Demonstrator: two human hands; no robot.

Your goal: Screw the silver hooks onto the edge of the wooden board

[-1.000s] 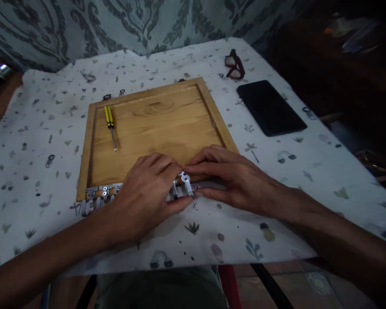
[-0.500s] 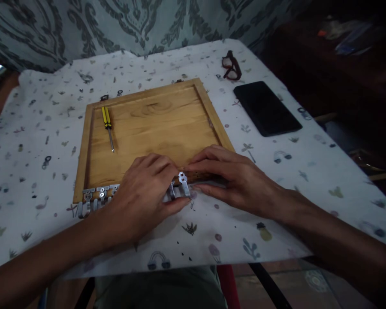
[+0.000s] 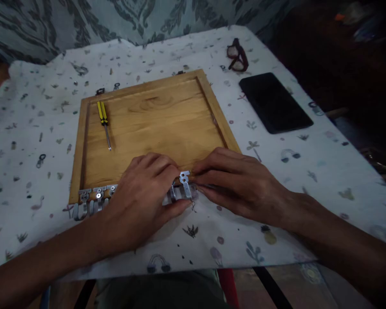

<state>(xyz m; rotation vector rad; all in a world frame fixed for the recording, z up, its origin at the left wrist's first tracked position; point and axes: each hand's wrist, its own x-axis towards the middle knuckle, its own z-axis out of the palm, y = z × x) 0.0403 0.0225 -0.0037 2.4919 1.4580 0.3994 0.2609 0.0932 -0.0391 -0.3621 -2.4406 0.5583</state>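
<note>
A shallow wooden frame with a flat panel (image 3: pixel 154 116) lies on the table. A row of silver metal hooks (image 3: pixel 98 195) with screw plates runs along its near edge. My left hand (image 3: pixel 148 189) is closed over this row, fingers on top and thumb in front; an end metal hook (image 3: pixel 184 182) shows past its fingertips. Right of that hook, my right hand (image 3: pixel 241 182) has fingers and thumb drawn together at the frame's near edge. Whatever is between them is hidden. A yellow-handled screwdriver (image 3: pixel 103 120) rests on the panel's left side.
A black tablet or large phone (image 3: pixel 275 103) lies to the right of the frame, with dark-rimmed glasses (image 3: pixel 237 56) behind it. Small dark hardware pieces (image 3: pixel 100 91) sit at the frame's far edge. A patterned white cloth (image 3: pixel 35 141) covers the table.
My right hand's fingers and thumb have come together beside the end hook. The left hand keeps its hold. The whole view has shifted slightly.
</note>
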